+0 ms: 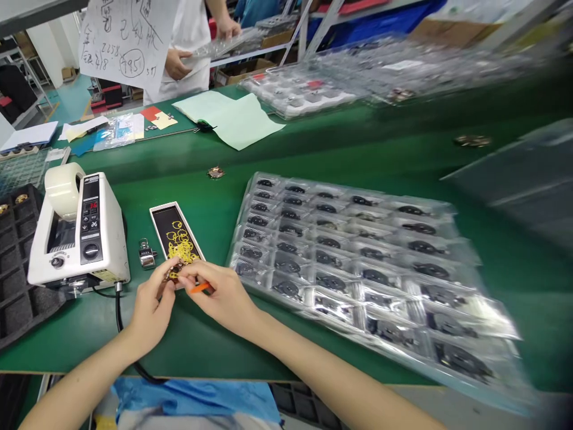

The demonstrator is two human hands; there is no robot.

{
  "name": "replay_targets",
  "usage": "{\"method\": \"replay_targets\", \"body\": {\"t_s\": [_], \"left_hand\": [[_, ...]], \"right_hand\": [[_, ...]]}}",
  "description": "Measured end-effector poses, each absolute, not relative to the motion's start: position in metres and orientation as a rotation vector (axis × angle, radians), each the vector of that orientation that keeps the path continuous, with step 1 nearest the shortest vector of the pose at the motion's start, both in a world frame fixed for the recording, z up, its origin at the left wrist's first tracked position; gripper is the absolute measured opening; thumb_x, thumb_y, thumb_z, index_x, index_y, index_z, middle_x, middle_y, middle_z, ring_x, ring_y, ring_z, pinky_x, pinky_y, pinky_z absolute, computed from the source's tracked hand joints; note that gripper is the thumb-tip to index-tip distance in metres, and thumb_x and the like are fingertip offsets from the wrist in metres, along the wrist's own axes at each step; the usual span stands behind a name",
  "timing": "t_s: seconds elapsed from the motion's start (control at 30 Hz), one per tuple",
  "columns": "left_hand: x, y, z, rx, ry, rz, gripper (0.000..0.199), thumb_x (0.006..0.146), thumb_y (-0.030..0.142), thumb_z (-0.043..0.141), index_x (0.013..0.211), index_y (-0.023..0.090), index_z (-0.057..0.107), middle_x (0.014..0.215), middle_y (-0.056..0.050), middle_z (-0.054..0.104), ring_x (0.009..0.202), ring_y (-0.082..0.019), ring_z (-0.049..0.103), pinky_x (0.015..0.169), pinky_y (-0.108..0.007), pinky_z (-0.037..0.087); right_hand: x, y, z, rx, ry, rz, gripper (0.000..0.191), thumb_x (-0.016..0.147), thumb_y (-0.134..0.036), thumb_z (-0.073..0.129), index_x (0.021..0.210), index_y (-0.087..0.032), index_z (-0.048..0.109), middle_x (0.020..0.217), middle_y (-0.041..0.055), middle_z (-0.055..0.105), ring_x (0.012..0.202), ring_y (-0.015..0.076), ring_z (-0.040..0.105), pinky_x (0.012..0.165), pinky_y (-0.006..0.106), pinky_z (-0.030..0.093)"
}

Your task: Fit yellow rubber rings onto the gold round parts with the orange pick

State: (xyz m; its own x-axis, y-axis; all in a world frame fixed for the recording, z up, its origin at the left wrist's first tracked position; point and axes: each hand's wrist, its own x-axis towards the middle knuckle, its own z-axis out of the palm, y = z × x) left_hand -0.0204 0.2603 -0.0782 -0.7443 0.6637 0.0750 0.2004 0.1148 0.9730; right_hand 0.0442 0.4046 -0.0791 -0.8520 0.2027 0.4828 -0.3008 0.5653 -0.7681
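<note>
My left hand (152, 304) pinches a small dark part (173, 272) at its fingertips, just in front of a narrow black tray (161, 222) heaped with thin yellow rubber rings (181, 248). My right hand (221, 292) meets that part from the right and grips a slim orange-handled tool (199, 288). The tool's tip is hidden by my fingers. To the right of my hands lies a large clear blister tray (340, 257) holding rows of black parts. A small metal tally counter (147, 254) stands left of my left hand.
An electric tape dispenser (78, 230) and a black foam tray (18, 257) sit at the left. Across the green bench are a pale green sheet (228, 116) and more blister trays (299, 89). A co-worker's hands (176, 63) hold a tray at the far side.
</note>
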Motion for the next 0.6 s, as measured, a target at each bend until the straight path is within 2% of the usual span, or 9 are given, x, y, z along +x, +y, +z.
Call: {"method": "replay_targets", "body": {"t_s": [0.27,0.4,0.5,0.53,0.6], "left_hand": [[-0.027,0.263,-0.076,0.650,2.122,1.733,0.034,0.090,0.026,0.049,0.122,0.020,0.061,0.125,-0.007,0.066,0.112,-0.022,0.063,0.095,-0.033,0.051],[-0.028,0.266,-0.075,0.522,1.952,1.905,0.035,0.087,0.028,0.054,0.121,0.019,0.059,0.125,-0.008,0.065,0.111,-0.021,0.064,0.092,-0.033,0.054],[-0.029,0.267,-0.073,0.460,1.871,2.007,0.034,0.085,0.029,0.059,0.117,0.019,0.061,0.123,-0.008,0.066,0.109,-0.021,0.065,0.089,-0.033,0.056],[-0.029,0.267,-0.072,0.451,1.860,2.026,0.033,0.083,0.029,0.062,0.115,0.019,0.062,0.121,-0.008,0.067,0.107,-0.021,0.066,0.089,-0.032,0.057],[-0.029,0.267,-0.070,0.454,1.835,2.034,0.031,0.079,0.027,0.067,0.109,0.019,0.065,0.114,-0.008,0.070,0.102,-0.020,0.068,0.087,-0.031,0.058]], "right_hand": [[0.046,0.403,-0.080,0.142,-2.228,1.399,0.013,0.086,-0.015,0.054,0.078,-0.020,0.063,0.070,0.0008,0.068,0.058,0.0109,0.058,0.056,0.021,0.044],[0.044,0.410,-0.078,-0.115,-2.219,1.564,0.016,0.087,-0.024,0.053,0.078,-0.020,0.066,0.069,0.0017,0.068,0.058,0.0131,0.059,0.054,0.023,0.043],[0.038,0.423,-0.082,-0.311,-2.286,1.669,0.026,0.086,-0.031,0.047,0.067,-0.019,0.061,0.064,0.0031,0.065,0.062,0.0167,0.059,0.054,0.026,0.042],[0.036,0.427,-0.083,-0.351,-2.294,1.702,0.026,0.086,-0.032,0.047,0.068,-0.019,0.060,0.063,0.0030,0.063,0.063,0.0175,0.060,0.056,0.026,0.043],[0.034,0.432,-0.082,-0.390,-2.255,1.760,0.020,0.084,-0.033,0.049,0.080,-0.019,0.062,0.064,0.0018,0.062,0.067,0.0180,0.060,0.062,0.028,0.046]]}}
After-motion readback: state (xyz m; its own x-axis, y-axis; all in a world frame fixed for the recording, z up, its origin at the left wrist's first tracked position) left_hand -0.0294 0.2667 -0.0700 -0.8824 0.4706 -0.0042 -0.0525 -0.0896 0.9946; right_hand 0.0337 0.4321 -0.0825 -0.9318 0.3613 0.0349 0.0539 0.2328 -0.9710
